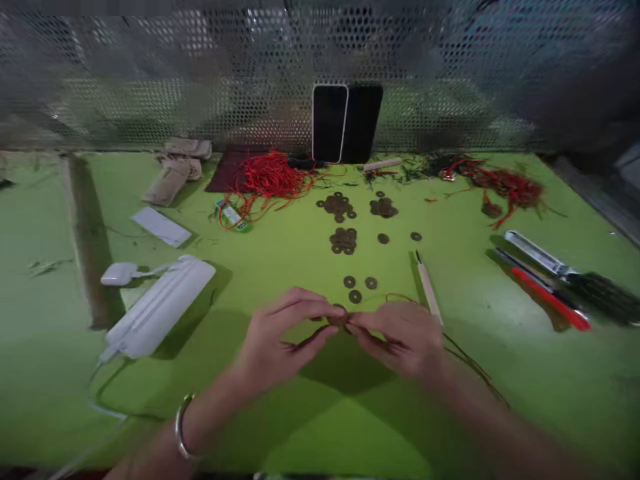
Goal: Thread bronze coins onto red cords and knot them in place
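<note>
Pinched between the thumb and forefinger of my left hand (287, 333) is a round brown coin with a hole (338, 316). Thumb and forefinger of my right hand (403, 337) close together at the coin's right edge. A thin red cord (467, 360) loops above that hand and trails out behind it to the lower right; its end at the fingertips is too small to make out. Just beyond the fingers lie three loose holed coins (355, 297). Right of them, a wooden-handled awl (428, 290) lies with its dark tip pointing away from me.
Coin piles (343, 240) lie farther back, near a heap of red cord (275, 177). Two phones (329, 123) lean on the perforated metal screen. A white power strip (160, 307) and wooden stick (87, 240) lie left; a red-handled tool (550, 298) and knotted red cords (515, 187) lie right.
</note>
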A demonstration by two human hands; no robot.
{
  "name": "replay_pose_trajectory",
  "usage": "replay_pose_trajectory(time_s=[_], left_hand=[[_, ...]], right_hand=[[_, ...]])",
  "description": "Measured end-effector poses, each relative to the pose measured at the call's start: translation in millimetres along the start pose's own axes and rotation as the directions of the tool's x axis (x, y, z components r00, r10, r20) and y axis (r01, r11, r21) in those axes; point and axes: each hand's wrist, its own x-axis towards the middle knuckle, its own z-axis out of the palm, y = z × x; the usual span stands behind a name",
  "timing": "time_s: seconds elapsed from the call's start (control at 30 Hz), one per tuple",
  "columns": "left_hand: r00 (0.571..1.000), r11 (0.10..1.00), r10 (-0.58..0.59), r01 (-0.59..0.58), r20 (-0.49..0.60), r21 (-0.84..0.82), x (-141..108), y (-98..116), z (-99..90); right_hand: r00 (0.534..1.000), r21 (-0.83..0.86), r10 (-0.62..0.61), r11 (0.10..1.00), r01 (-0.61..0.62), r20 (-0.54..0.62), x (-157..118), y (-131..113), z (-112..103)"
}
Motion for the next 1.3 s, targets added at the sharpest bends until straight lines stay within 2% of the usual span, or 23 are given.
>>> replay_pose_trajectory(time_s=[0.13, 0.3, 0.47, 0.63, 0.87, 0.97, 1.07, 1.2, 1.3], left_hand=[[0.999, 0.999, -0.044, 0.044, 0.017, 0.019, 0.5, -0.8, 0.6], [0.984, 0.992, -0.124, 0.124, 0.129, 0.005, -1.4, -2.7, 0.6], [0.988, 0.989, -0.13, 0.136, 0.088, -0.058, -2.4, -6.6, 1.2], [0.968, 0.977, -0.203, 0.211, 0.145, -0.041, -2.9, -3.7, 1.0], [0.99, 0.99, -0.122, 0.127, 0.074, -0.059, -2.2, -5.1, 4.1], [0.987, 0.984, -0.152, 0.156, 0.053, -0.083, -2.0, -4.7, 4.2], [0.967, 0.96, -0.246, 0.252, 0.058, -0.123, -2.9, -2.6, 4.3], [0.894, 0.856, -0.438, 0.446, 0.094, -0.26, -3.7, 0.1, 5.2], [0.869, 0.794, -0.491, 0.478, 0.068, -0.375, -4.3, 0.2, 6.3]], right_hand=[[0.999, -0.027, -0.03, 0.999, 0.03, 0.022, -5.1, 2.6, 3.0], [0.995, -0.07, -0.099, 0.993, 0.1, 0.022, -4.3, 5.1, 3.7], [0.994, -0.093, -0.1, 0.99, 0.104, 0.044, -4.1, 6.7, 1.6], [0.993, -0.142, -0.109, 0.983, 0.114, 0.046, -2.6, 7.6, -1.8], [0.993, -0.146, -0.111, 0.983, 0.116, 0.039, -1.0, 6.3, -0.6], [0.991, -0.167, -0.126, 0.977, 0.132, 0.044, -3.1, 5.7, 2.3], [0.989, -0.192, -0.138, 0.971, 0.146, 0.053, -2.6, 5.0, 2.9], [0.986, -0.222, -0.161, 0.961, 0.165, 0.036, 0.3, 4.9, 2.1], [0.984, -0.257, -0.172, 0.95, 0.175, 0.034, -0.6, 6.0, 3.6]])
